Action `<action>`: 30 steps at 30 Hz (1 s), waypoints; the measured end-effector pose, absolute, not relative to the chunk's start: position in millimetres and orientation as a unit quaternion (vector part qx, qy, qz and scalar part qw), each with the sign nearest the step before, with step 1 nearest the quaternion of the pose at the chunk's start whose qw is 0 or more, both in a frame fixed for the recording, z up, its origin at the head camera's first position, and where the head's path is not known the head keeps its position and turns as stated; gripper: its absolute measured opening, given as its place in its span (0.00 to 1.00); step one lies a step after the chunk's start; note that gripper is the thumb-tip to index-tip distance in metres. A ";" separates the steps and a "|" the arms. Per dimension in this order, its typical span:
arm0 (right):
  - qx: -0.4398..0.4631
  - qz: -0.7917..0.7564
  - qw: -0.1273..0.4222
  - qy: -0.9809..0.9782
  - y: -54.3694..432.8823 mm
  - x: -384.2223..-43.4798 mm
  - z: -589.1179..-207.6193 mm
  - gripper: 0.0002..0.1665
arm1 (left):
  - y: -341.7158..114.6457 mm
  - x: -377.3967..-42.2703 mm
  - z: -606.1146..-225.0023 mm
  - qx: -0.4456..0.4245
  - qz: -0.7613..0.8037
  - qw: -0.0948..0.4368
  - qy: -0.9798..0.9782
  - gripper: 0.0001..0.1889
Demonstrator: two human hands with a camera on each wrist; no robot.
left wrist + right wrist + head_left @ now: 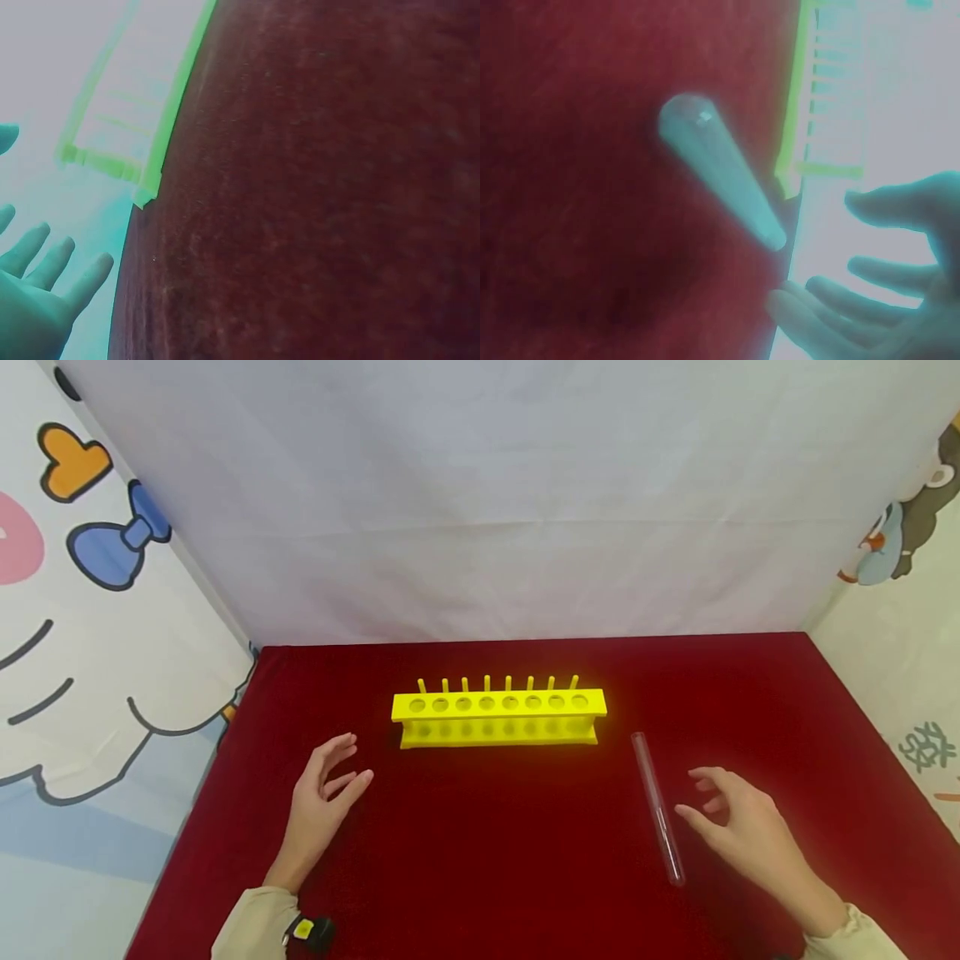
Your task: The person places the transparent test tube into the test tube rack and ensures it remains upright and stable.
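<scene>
A clear glass test tube (658,810) lies on the red cloth, slanting, its rounded end toward the person. Just right of it my right hand (750,835) hovers with fingers loosely bent and nothing in them; the right wrist view shows the tube (720,169) beside the spread fingers (810,315). A yellow test tube rack (498,706) stands beyond, with a row of round holes and several pegs along its back. My left hand (322,802) is held left of the rack, relaxed and holding nothing. Its fingers (90,285) appear apart from the rack (169,112) in the left wrist view.
Dark red cloth (480,843) covers the table. A white curtain (510,510) hangs behind its far edge. Printed cartoon panels (90,652) stand at the left and right sides. A dark band with a yellow patch (303,929) is on the left wrist.
</scene>
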State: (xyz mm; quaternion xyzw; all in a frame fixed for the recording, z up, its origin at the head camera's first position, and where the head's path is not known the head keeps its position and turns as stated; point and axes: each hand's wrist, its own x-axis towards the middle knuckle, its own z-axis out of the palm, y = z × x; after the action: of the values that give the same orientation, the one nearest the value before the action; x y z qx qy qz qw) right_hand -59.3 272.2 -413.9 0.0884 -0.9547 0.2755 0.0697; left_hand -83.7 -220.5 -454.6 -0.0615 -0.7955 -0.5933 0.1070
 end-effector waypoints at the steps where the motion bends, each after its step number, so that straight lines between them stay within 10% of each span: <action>1: 0.086 0.278 0.063 -0.955 270.8 -59.5 -412.5 0.26 | -221.8 -86.5 -457.8 -0.067 -0.600 0.107 -0.790 0.29; 30: 0.040 0.354 -0.078 -0.931 251.8 -90.9 -418.0 0.32 | -216.5 -127.8 -461.6 -0.076 -0.655 0.088 -0.747 0.27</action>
State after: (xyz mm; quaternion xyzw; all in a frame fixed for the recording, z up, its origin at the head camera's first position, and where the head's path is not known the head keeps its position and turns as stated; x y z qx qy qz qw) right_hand -90.9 251.8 -418.0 0.0404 -0.9311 0.3541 -0.0777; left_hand -127.8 -216.5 -461.6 -0.0764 -0.7467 -0.6548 0.0884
